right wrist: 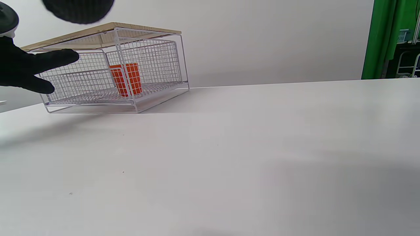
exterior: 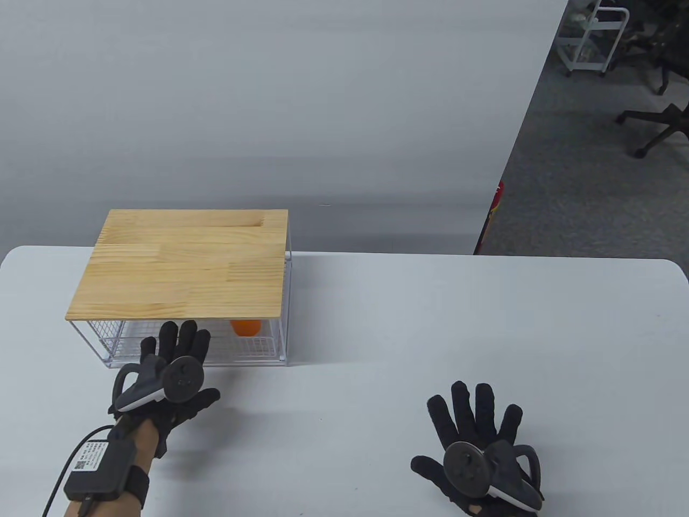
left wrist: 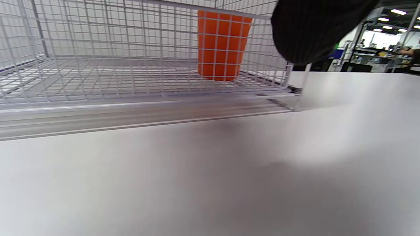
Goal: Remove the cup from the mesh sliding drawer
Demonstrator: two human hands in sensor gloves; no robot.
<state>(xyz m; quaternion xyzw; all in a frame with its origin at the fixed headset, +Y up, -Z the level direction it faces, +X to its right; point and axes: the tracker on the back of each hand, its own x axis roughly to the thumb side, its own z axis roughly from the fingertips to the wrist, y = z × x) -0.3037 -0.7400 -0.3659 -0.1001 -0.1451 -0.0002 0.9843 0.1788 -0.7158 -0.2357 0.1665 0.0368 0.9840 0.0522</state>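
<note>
A white mesh sliding drawer sits pushed in under a wooden top at the table's left. An orange cup stands upright inside it near the right end; it also shows in the left wrist view and the right wrist view. My left hand is open, fingers spread, its fingertips at the drawer's front, left of the cup. Whether they touch the mesh I cannot tell. My right hand lies open and flat on the table at the front right, holding nothing.
The white table carries only the drawer unit. Its far edge runs just behind the unit. Beyond are a grey wall and, at the right, an office floor with chairs and a white cart.
</note>
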